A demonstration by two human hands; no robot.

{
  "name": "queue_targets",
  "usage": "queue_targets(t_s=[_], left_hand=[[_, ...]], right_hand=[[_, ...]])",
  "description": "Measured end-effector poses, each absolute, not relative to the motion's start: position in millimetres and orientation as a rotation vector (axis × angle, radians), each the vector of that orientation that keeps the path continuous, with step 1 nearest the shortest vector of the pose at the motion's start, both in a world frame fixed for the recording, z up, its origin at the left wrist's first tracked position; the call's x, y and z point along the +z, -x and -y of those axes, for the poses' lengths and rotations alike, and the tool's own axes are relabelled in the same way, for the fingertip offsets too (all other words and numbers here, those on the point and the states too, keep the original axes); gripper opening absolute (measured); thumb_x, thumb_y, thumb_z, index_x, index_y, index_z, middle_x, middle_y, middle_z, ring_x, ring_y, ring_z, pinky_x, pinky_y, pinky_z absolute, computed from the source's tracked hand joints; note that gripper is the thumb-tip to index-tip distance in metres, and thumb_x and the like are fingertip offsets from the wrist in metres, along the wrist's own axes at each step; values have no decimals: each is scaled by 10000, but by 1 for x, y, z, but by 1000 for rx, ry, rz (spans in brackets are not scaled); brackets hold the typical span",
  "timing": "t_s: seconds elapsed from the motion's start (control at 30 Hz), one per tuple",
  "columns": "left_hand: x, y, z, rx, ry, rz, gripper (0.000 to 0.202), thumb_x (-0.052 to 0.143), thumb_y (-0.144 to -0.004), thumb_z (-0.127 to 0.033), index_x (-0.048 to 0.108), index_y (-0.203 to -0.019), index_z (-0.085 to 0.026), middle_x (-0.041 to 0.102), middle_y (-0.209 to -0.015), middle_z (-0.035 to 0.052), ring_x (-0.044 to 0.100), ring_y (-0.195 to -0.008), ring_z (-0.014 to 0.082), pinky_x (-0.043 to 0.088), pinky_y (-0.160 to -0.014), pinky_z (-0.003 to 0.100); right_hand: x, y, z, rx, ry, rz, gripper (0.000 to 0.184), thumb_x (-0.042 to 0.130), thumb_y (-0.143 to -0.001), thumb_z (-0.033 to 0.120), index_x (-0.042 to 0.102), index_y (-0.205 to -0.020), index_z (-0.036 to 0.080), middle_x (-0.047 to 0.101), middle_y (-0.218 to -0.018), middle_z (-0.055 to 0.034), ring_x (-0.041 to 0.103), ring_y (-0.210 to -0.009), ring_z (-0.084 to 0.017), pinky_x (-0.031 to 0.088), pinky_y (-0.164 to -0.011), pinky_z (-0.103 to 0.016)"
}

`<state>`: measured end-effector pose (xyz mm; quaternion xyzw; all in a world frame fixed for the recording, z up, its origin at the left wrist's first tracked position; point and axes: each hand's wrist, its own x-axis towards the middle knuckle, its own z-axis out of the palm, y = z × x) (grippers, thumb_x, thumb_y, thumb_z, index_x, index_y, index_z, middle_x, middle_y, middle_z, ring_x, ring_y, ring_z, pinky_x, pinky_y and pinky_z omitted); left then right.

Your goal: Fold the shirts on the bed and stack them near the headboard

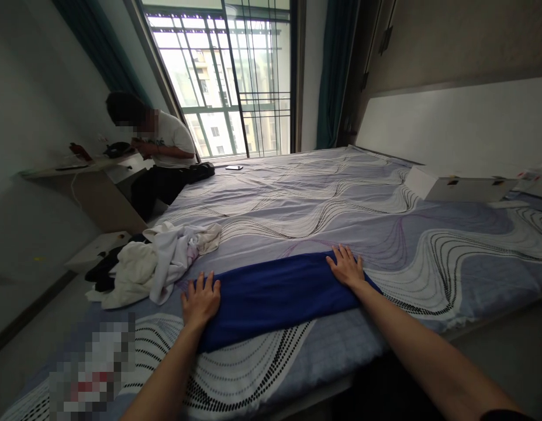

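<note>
A blue cloth [271,295], folded into a long flat strip, lies across the near part of the bed. My left hand [202,299] rests palm down on its left end, fingers spread and pointing away from me. At the other end, my right hand [346,266] lies flat near the far corner, its fingers also apart. Neither hand grips the cloth. Whether the folded piece is a garment cannot be made out. Left of my left hand is a loose heap of white and dark clothes [165,257].
The bed [306,204] has a grey wavy-patterned sheet. A phone [234,168] lies at its far edge, and a white box [463,182] stands on the right. A person [165,140] sits by a desk [99,193] at the far left. Something pixelated [95,368] lies near left.
</note>
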<state>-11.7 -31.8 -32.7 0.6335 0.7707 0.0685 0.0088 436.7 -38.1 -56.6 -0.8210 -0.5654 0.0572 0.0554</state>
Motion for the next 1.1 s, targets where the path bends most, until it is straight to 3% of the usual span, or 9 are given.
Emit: queue_targets(t_s=[0.3,0.4,0.47,0.6,0.8,0.9,1.0,1.1], left_hand=[[-31,7,36,277,-1923,-2449,630,199,-979,-489,379,-1530,-243,321,-1636,70,237,-1492,360,205,-1175,619],[-33,10,36,338,-1929,-2434,634,201,-977,-499,399,-1520,-236,333,-1629,84,249,-1485,370,207,-1166,634],[-34,11,35,368,-1930,-2422,636,205,-975,-500,410,-1514,-231,338,-1625,91,252,-1482,379,204,-1163,645],[-35,13,36,388,-1948,-2396,632,215,-974,-499,418,-1509,-229,346,-1621,97,256,-1480,379,212,-1158,649],[-29,15,39,368,-1957,-2389,624,216,-978,-489,419,-1508,-230,353,-1617,98,266,-1481,371,224,-1163,624],[-21,2,45,381,-1925,-2479,603,256,-983,-474,444,-1495,-217,322,-1625,135,223,-1486,429,208,-1131,697],[-15,-28,65,474,-2113,-2488,610,285,-990,-431,427,-1501,-130,254,-1640,188,120,-1496,490,162,-1114,754],[-16,-62,94,463,-2595,-1932,594,275,-1002,-412,332,-1551,-192,264,-1651,104,130,-1532,366,190,-1193,627]], right_hand=[[-35,-435,33,353,2571,1729,658,181,-1014,521,189,-1601,224,100,-1682,-47,51,-1539,-276,62,-1194,-621],[-16,-397,40,195,2603,1633,640,266,-1003,421,268,-1580,144,153,-1668,-112,72,-1529,-348,2,-1176,-656],[-10,-358,50,10,2409,1743,638,302,-995,384,278,-1575,121,165,-1664,-125,52,-1532,-343,-19,-1185,-631],[-19,-296,71,112,1998,2096,627,285,-1014,500,247,-1589,251,178,-1668,-42,54,-1541,-257,5,-1210,-571],[-34,-296,78,226,2105,2001,667,283,-996,617,250,-1582,301,135,-1678,-15,55,-1539,-261,16,-1202,-596],[-36,-300,76,212,2104,1983,678,281,-991,633,246,-1582,305,135,-1678,-23,59,-1538,-269,23,-1198,-602],[-37,-298,74,212,2098,1979,675,283,-989,637,252,-1580,312,152,-1676,-20,66,-1538,-274,20,-1198,-605],[-36,-298,75,215,2102,1986,680,275,-990,640,238,-1584,313,138,-1678,-18,59,-1539,-272,19,-1201,-598]])
